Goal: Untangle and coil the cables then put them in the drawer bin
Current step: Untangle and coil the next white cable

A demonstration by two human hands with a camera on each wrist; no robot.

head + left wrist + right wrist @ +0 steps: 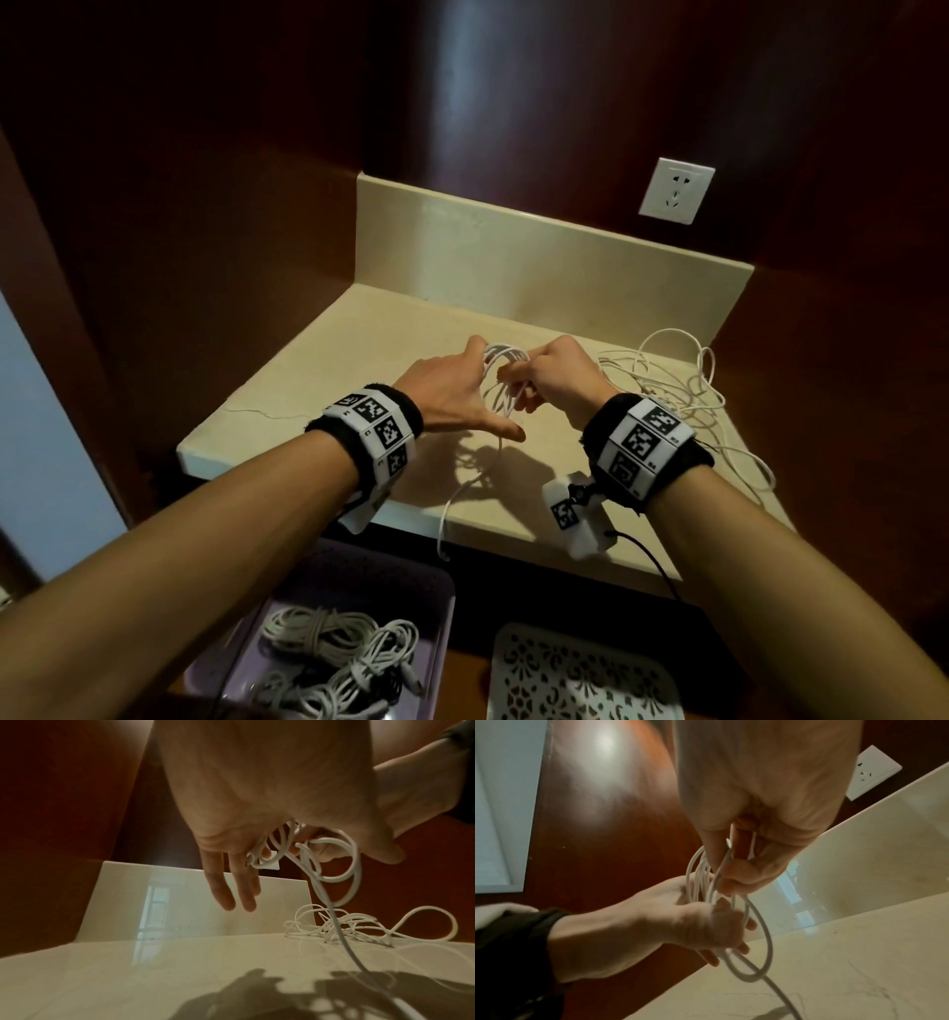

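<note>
Left hand (pixel 452 390) fingers straight, white cable (pixel 500 377) looped around them above the counter (pixel 328 370). Right hand (pixel 560 377) pinching same cable. Loose cable pile (pixel 678 380) just right of right hand; bin (pixel 359 611) with coiled cables below both.

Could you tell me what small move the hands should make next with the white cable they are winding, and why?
Probably wind one more loop: the right hand could carry the slack round the left hand, whose straight fingers bear the coil. The cable's tail hangs over the counter edge unwound, so the coil looks unfinished for the purple bin.
</note>
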